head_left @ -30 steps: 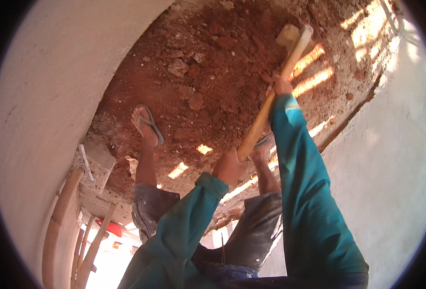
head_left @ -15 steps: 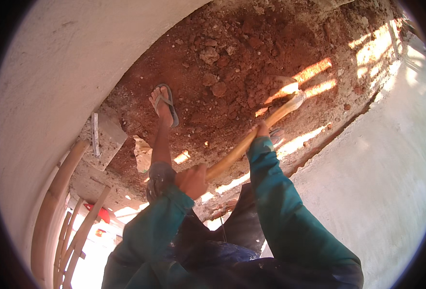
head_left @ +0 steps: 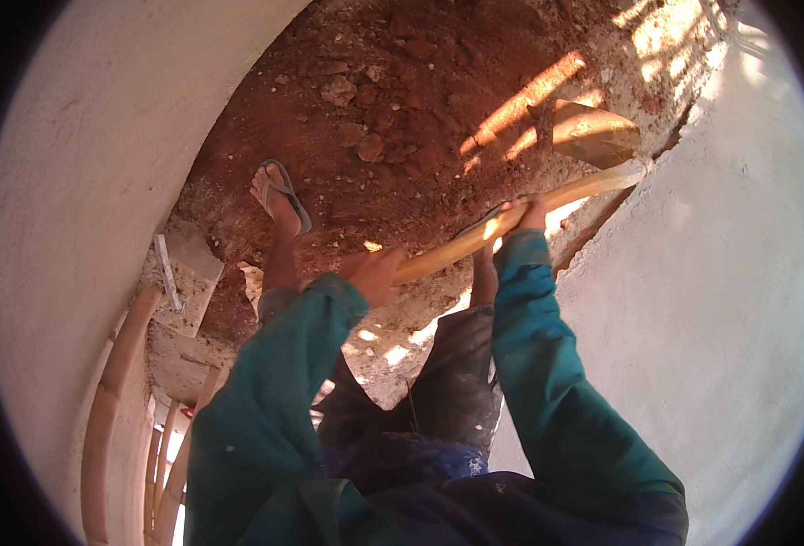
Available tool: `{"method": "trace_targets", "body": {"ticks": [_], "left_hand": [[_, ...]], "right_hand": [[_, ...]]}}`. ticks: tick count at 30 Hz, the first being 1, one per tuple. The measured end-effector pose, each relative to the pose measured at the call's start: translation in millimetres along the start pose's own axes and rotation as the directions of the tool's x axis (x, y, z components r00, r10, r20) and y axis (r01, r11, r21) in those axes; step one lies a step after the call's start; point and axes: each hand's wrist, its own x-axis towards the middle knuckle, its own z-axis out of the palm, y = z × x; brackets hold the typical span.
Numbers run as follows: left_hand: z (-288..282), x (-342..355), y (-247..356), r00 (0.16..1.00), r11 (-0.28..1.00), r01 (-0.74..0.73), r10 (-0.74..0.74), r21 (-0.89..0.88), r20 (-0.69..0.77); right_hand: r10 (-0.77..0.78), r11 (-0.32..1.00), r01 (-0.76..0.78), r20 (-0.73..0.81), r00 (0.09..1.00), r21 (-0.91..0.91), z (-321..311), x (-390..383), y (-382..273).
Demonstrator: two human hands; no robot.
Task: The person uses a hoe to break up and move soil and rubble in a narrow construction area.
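My two hands grip the curved, pale wooden handle of a hoe [head_left: 570, 193], slanting from the middle of the picture up to the right. Around the near end of the handle my left hand [head_left: 372, 276] is closed, slightly blurred. Farther along, my right hand [head_left: 531, 212] wraps the shaft. The hoe's wide, rounded metal blade [head_left: 595, 135] is at the far end, close to the right wall and over reddish soil [head_left: 420, 136]; whether it touches the soil I cannot tell.
My left foot in a flip-flop [head_left: 283, 194] stands on the soil; the right foot is mostly hidden behind the handle. Pale walls [head_left: 693, 346] rise on both sides. Clods [head_left: 339, 90] lie ahead. Wooden poles [head_left: 111, 400] and a block [head_left: 185, 273] stand at left.
The hoe has swung to the right, and its blade, mostly hidden before, now shows broadside near the right wall. Both hands have moved with it. The view has shifted a little.
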Motion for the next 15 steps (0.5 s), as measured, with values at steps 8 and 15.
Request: {"method": "trace_targets", "body": {"ticks": [8,15], "left_hand": [[-3.4,46.4,99.0,0.984,0.99,0.139,-0.141,0.023,0.105],[-71.6,-28.4,57.8,0.907,0.893,0.265,-0.359,0.364,0.22]], "right_hand": [[0.118,0.977,-0.145,-0.175,0.977,-0.154,-57.1,93.5,-29.7],[0.231,0.972,-0.235,-0.241,0.943,0.012,7.9,-20.3,50.6]]}}
